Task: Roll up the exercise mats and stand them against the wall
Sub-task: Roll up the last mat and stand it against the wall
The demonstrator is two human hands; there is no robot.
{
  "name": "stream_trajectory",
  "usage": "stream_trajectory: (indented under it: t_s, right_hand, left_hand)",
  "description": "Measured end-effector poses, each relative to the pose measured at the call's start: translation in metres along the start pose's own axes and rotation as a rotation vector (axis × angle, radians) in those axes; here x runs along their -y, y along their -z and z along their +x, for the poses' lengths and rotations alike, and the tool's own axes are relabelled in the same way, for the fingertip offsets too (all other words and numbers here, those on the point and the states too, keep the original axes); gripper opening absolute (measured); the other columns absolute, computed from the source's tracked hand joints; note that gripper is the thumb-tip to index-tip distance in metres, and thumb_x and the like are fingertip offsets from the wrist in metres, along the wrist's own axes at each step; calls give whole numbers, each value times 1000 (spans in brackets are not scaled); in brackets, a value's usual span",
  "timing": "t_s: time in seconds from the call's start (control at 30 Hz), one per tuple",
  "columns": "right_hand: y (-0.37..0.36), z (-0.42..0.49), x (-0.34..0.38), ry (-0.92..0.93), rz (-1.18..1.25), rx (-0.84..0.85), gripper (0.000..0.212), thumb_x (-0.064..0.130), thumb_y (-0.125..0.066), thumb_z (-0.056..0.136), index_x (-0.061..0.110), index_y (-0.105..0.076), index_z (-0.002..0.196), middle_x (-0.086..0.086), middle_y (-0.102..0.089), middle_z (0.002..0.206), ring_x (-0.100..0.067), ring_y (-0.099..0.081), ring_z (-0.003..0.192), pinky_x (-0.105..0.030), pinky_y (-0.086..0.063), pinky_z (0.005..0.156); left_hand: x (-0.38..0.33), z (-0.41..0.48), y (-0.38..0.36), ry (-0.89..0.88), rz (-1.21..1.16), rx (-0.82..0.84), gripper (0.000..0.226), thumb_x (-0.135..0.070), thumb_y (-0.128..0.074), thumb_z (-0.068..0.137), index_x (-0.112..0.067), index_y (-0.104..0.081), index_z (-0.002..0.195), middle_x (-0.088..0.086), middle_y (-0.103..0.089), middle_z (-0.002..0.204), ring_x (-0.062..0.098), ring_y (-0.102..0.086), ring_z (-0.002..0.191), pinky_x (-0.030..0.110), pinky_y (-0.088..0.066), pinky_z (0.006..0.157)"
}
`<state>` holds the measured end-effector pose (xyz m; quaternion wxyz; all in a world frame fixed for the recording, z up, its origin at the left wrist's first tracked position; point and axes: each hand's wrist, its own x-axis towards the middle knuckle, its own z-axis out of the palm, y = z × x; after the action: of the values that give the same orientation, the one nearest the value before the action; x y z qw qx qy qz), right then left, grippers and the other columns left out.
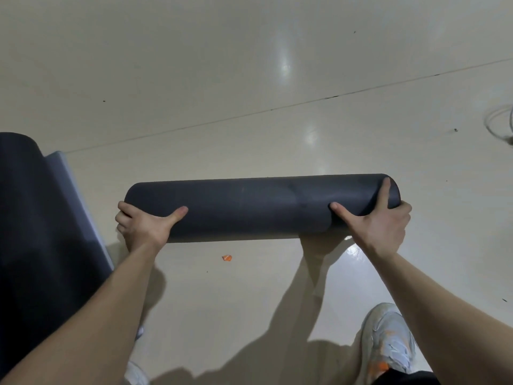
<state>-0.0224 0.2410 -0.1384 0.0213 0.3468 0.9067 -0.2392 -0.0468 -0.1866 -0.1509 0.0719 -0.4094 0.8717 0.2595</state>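
Setting was an indoor exercise or activity room; exact type could not be told. Evidence: a broad, bare, glossy cream floor (249, 65) with thin seam lines and ceiling-light reflections; dark foam exercise mats, one rolled (249, 209), another part-rolled at left (33, 218); a worn sneaker (388, 340) in view.

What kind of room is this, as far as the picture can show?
Probably an indoor exercise or activity room, though no wall or equipment shows. The clues: a glossy cream tiled floor, a dark grey rolled foam mat held in both hands, and a second dark mat lying partly unrolled at the left.
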Motion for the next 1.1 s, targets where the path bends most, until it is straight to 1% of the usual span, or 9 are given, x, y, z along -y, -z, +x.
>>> stream_trajectory:
  t_s: [0.1, 0.2, 0.33, 0.43, 0.53, 0.63, 0.83, 0.97, 1.1]
  right_hand:
    - [-2, 2, 3, 0, -20, 22, 126, 91, -66, 59, 39, -8, 159, -22, -33, 146, -45, -37, 135, -56, -46, 102]
    - [2, 3, 11, -32, 0, 62, 127, 89, -68, 61, 39, -3, 159, -20, -22, 156, -47, -31, 140, -59, -43, 103]
    - [-8, -20, 35, -482, 211, 125, 142, 85, -69, 67, 15, 9, 162, -22, -18, 163, -52, -43, 133, -57, -44, 105]
    - [-35, -51, 64, -691, 589, 393, 136, 87, -66, 66, 5, -9, 157, -13, -42, 149, -47, -54, 123, -61, -55, 95]
    - [-58, -64, 85, -674, 797, 411, 152, 75, -83, 59, 12, 14, 158, -9, -36, 156, -41, -50, 131, -61, -51, 103]
    - [-61, -46, 93, -491, 756, 364, 152, 67, -83, 69, 12, 29, 156, -13, -43, 156, -40, -49, 136, -53, -43, 114]
    - [-52, -2, 104, 51, 675, 464, 104, 60, -86, 70, 30, -32, 154, 11, -58, 141, -18, -60, 126, -36, -51, 107]
    - [-71, -55, 77, -114, 794, 746, 88, 56, -85, 76, 41, -33, 146, 18, -62, 129, -12, -67, 109, -38, -60, 81]
    - [-99, -71, 82, -216, 970, 707, 97, 52, -93, 69, 32, -36, 144, 7, -63, 134, -14, -68, 116, -42, -57, 99]
  left_hand:
    - [-8, 3, 8, -7, 124, 80, 149, -76, -81, 60, 2, 0, 158, 26, -23, 157, 44, -24, 146, 51, -26, 121]
    - [-40, 1, 21, -410, 512, 103, 111, -63, -69, 86, -17, -3, 162, 20, -5, 168, 40, -7, 154, 55, -12, 125]
    - [-88, -13, 17, -744, 671, 599, 99, -63, -67, 85, -43, -6, 161, -1, -3, 172, 29, -3, 157, 58, -8, 125]
    - [-101, -25, 9, -788, 910, 503, 120, -93, -56, 64, -43, -4, 160, -3, -22, 167, 33, -28, 147, 53, -30, 115]
    - [-106, -26, 9, -869, 991, 349, 120, -102, -52, 51, -40, -32, 152, -4, -52, 143, 30, -49, 124, 42, -45, 95]
    - [-115, -36, 5, -834, 1025, 368, 109, -104, -53, 43, -29, -60, 121, -5, -62, 109, 24, -60, 102, 35, -45, 75]
    - [-105, -59, -26, -644, 700, 514, 84, -100, -59, 49, -18, -58, 71, -3, -59, 72, 20, -59, 68, 32, -38, 54]
    - [-84, -59, -42, -485, 478, 532, 85, -99, -58, 49, -21, -69, 79, -2, -71, 83, 23, -67, 78, 35, -55, 70]
    - [-69, -47, -40, -259, 183, 597, 122, -99, -62, 36, -21, -60, 131, 3, -64, 135, 28, -61, 122, 43, -49, 104]
